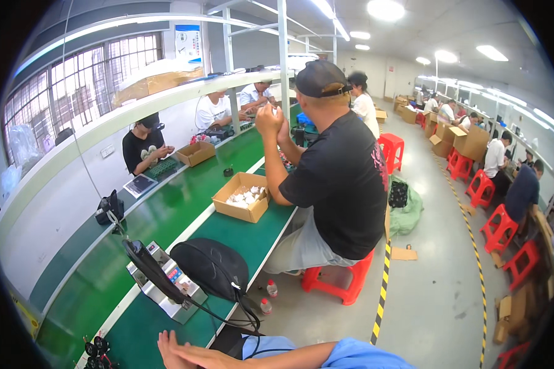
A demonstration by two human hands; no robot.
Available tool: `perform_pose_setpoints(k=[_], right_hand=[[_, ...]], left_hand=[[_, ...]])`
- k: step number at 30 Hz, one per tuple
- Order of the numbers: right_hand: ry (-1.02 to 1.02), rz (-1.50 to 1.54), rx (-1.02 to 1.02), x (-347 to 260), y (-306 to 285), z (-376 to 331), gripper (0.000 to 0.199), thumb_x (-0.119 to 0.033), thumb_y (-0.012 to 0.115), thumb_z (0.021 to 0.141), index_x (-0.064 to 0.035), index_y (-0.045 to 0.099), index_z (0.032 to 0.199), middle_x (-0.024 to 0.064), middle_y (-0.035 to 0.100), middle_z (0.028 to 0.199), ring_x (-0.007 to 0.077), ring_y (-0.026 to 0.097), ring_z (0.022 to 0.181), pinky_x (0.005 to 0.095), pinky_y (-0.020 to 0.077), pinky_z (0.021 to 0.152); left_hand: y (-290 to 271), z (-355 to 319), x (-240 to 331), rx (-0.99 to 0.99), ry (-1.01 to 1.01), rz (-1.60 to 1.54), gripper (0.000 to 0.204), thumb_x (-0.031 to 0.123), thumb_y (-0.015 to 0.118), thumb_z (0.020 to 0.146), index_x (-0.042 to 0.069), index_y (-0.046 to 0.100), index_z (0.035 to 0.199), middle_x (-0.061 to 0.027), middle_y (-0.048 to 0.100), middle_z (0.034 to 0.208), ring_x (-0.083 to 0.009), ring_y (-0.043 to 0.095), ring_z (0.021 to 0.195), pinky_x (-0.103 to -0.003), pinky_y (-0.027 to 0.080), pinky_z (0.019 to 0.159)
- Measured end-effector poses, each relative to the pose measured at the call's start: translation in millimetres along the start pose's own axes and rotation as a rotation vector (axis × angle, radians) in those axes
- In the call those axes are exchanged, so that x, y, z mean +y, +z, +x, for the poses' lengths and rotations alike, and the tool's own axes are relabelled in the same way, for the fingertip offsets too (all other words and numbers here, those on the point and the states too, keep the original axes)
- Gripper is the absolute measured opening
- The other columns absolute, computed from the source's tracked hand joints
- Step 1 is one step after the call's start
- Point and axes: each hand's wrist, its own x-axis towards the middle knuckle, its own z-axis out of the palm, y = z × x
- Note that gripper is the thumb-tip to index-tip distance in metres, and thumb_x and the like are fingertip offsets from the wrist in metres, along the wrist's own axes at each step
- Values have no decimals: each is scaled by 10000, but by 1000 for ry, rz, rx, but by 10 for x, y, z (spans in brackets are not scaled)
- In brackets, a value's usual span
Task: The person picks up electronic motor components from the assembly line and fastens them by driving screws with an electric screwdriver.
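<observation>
Only one of my hands shows, at the bottom edge. My right hand [173, 350] lies flat with its fingers stretched out to the left, holding nothing. Its forearm, in a blue sleeve [357, 357], comes in from the lower right. The hand hovers over the near edge of the green workbench [135, 320]. Closest to it are some small black parts [96, 348] to its left and a black cable [243, 317] just above it. My left hand is out of the picture.
A black bag [210, 267] and a metal device with a tilted black panel [159, 278] sit on the bench ahead. Farther on, an open cardboard box [242, 198] holds white parts beside a seated person in black [338, 184] on a red stool [338, 280]. Two small bottles [268, 296] stand on the floor.
</observation>
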Motion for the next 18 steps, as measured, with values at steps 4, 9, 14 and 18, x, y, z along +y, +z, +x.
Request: perform_pose_setpoints(k=[4, 9, 14, 18], right_hand=[[71, 70, -83, -41, 202, -92, 359, -125, 598, 834, 10, 593, 1167, 185, 656, 964, 320, 651, 784, 360, 515, 653], [-43, 64, -202, -293, 234, -19, 200, -132, 584, 875, -12, 678, 1004, 180, 679, 861, 304, 662, 716, 360, 525, 612], [-51, 43, -217, -329, 164, 181, 203, -129, 587, 878, -6, 675, 1014, 167, 686, 891, 288, 672, 730, 348, 533, 615], [-62, 86, -116, -261, 148, 346, 185, -78, 633, 842, -13, 681, 1008, 151, 689, 865, 287, 667, 695, 357, 531, 604]], left_hand=[[4, 17, 75, -2, -98, 84, 432, 225, 579, 879, 6, 537, 1249, -225, 510, 1290, -395, 402, 1268, -470, 343, 1047], [-163, 56, 229, -53, -175, 25, 435, 262, 552, 889, 22, 538, 1251, -209, 498, 1314, -382, 354, 1308, -465, 297, 1077], [-217, 72, 249, -68, -193, 137, 439, 265, 562, 875, 42, 539, 1252, -196, 491, 1326, -393, 352, 1306, -477, 296, 1076], [-2, 9, -64, -34, -212, -90, 597, 127, 673, 674, -15, 519, 1233, -293, 419, 1322, -455, 267, 1336, -522, 294, 1066]])
